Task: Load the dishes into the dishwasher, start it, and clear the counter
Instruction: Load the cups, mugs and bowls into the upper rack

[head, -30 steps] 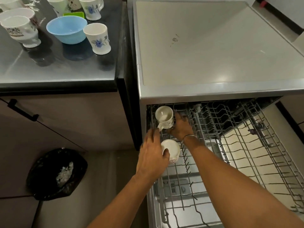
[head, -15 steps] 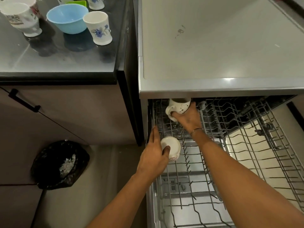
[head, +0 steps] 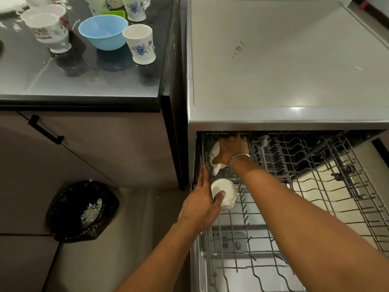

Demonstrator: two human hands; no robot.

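Observation:
The dishwasher's wire rack (head: 315, 186) is pulled out below its grey top. My left hand (head: 202, 203) holds a white cup (head: 226, 191) turned over at the rack's left edge, thumb against its base. My right hand (head: 230, 149), with a bangle at the wrist, grips a second white mug (head: 215, 153) on its side at the rack's back left corner, partly hidden under the hand. On the dark counter (head: 84, 81) stand a blue bowl (head: 104, 34), a flowered cup (head: 140, 44) and several other white cups (head: 49, 31).
The dishwasher's grey top (head: 284, 60) overhangs the rack's back. A black-lined bin (head: 84, 209) sits on the floor at left. A cabinet front with a black handle (head: 45, 129) lies under the counter. The open door panel (head: 231, 260) shows below the rack.
My right hand carried its mug toward the back left corner of the rack and tipped it onto its side. My left hand stayed with the upturned cup.

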